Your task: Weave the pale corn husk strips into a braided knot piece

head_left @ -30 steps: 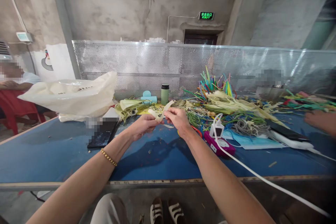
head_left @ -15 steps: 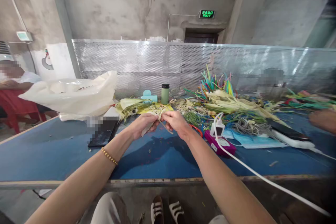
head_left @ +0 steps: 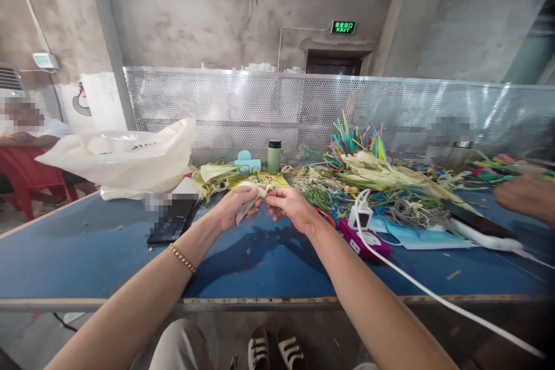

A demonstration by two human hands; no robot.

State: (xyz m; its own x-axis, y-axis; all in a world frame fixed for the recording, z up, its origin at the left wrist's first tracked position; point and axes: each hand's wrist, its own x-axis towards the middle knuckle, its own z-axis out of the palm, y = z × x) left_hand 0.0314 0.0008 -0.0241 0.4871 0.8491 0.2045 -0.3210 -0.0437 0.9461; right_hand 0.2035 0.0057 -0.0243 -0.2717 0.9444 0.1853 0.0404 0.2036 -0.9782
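Above the middle of the blue table [head_left: 260, 272], both hands meet around a pale strip of corn husk [head_left: 246, 209]. My left hand [head_left: 234, 207] is closed on it, with one end of the strip hanging below the fingers. Close beside it, my right hand [head_left: 288, 206] pinches the husk at its right part with thumb and forefinger. Just behind the hands lies a heap of pale green husks [head_left: 217, 176]. The fingertips partly hide the piece, so its exact shape is unclear.
A white plastic bag [head_left: 125, 156] and a black phone-like slab [head_left: 171, 219] are at left. A green bottle [head_left: 274, 157] stands behind. To the right are colourful pipe cleaners [head_left: 347, 139], a purple power strip [head_left: 364, 243] with a white cable, and another person's hand [head_left: 524, 196].
A strip end that stuck out below my right hand no longer shows there. Both hands stay together in nearly the same place. The other person's hand at right has moved further into view.
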